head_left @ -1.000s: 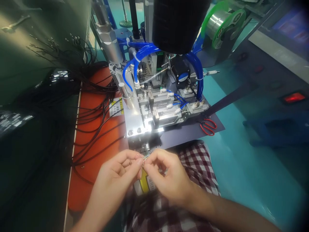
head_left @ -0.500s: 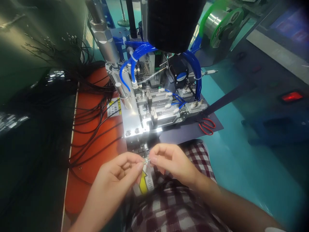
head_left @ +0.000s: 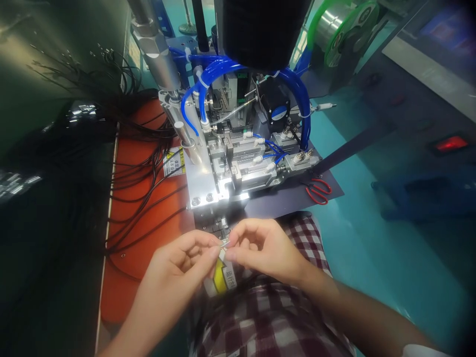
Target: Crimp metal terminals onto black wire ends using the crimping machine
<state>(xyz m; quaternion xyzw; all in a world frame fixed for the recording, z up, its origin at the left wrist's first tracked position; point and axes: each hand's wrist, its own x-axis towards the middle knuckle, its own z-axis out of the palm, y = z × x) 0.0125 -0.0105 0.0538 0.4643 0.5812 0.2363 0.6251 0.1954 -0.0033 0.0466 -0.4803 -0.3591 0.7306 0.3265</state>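
Note:
My left hand [head_left: 186, 258] pinches a thin, pale wire-like piece [head_left: 225, 244] between thumb and forefinger. From the other side, my right hand [head_left: 266, 248] closes its thumb and forefinger around the free end of that piece. It is too small to name its exact kind. Both hands are held just in front of the machine's front rail [head_left: 213, 223], over a label with a yellow arrow [head_left: 220, 278]. The metal bench machine [head_left: 241, 168], with its clamps and blue air tubes [head_left: 219, 69], stands beyond my fingertips.
Several black cables [head_left: 145, 198] lie on the orange board [head_left: 126, 292] to the left. Red-handled pliers [head_left: 319, 191] rest on the dark base plate [head_left: 282, 198] at right. A green-rimmed wire spool [head_left: 330, 34] is at the back right. Checked cloth [head_left: 260, 317] covers my lap.
The right thumb and forefinger have shifted slightly left, nearer the left fingertips, and less of the thin piece shows between them. The whole view has shifted a little.

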